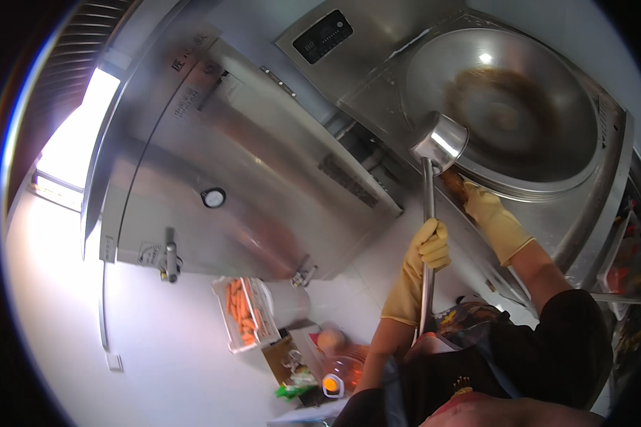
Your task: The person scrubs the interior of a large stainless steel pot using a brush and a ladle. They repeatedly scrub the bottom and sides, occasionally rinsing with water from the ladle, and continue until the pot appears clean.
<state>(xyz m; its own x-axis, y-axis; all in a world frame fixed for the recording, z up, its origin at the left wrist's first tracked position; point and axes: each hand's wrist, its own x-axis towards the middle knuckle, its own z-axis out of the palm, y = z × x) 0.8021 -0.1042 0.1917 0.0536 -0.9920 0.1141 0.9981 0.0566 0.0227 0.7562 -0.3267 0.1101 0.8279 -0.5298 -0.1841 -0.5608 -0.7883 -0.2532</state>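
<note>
My left hand (430,246), in a yellow rubber glove, is closed around the long metal handle (428,197) of a deep steel ladle. The ladle's cup (441,143) is raised beside the near left rim of a large steel wok (518,107), its mouth turned away from me. Just behind the cup, my right hand (481,205), gloved the same way, grips a brown scrubbing brush or scourer (453,182); its exact kind is partly hidden. The wok is set into a steel cooker, and a brownish ring marks its bottom.
To the left stands a large steel cabinet (235,176) with a dial gauge (213,198) and valves. A white basket (227,325) of carrots (240,307) and an oil jug (344,373) sit below it. A control panel (323,36) is behind the wok.
</note>
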